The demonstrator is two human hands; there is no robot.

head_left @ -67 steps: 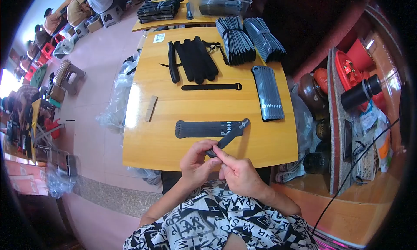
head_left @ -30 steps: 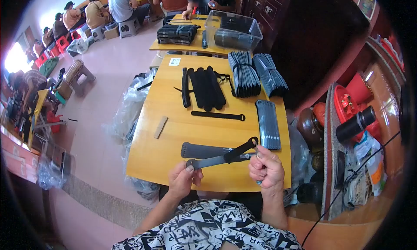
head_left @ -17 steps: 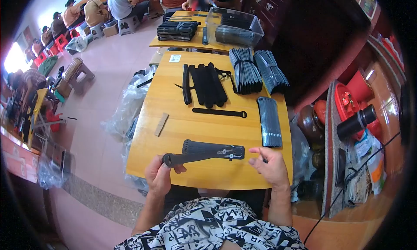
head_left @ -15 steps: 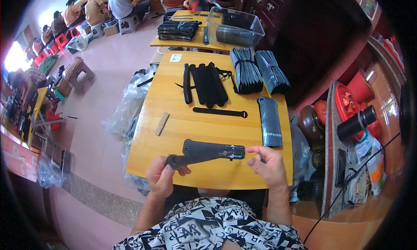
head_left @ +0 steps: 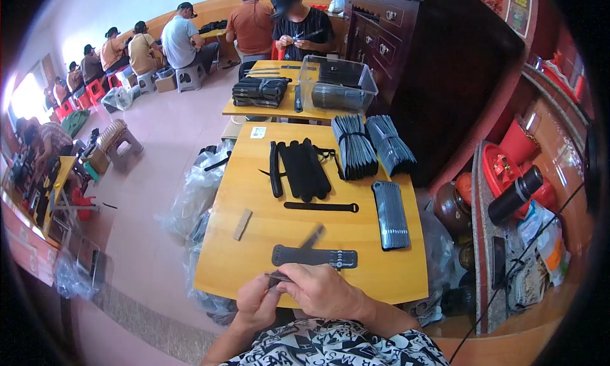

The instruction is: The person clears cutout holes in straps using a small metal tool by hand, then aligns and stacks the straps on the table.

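My left hand (head_left: pixel 258 298) and my right hand (head_left: pixel 321 291) meet at the table's near edge. Both are closed on a dark strap (head_left: pixel 277 277), mostly hidden by the fingers. Just beyond them a dark grey stack of flat straps (head_left: pixel 298 256) lies on the table, with slots and light marks at its right end. A blurred dark strip (head_left: pixel 312 237) slants up from behind the stack; whether it belongs to the held strap I cannot tell. Farther up, a single black strap (head_left: pixel 321 206) with a looped right end lies crosswise, below a bundle of black straps (head_left: pixel 304 170).
Two tied grey bundles (head_left: pixel 354 147) and a flat grey pack (head_left: pixel 390 215) occupy the table's right side. A small tan strip (head_left: pixel 242 224) lies left. Behind are a clear plastic bin (head_left: pixel 337 86) and a seated person in black (head_left: pixel 304 32). Plastic bags (head_left: pixel 200 194) hang beside the table.
My right hand has moved left to join my left hand at the strap. The stack of straps now lies on the table, out of my left hand. The view has tilted upward.
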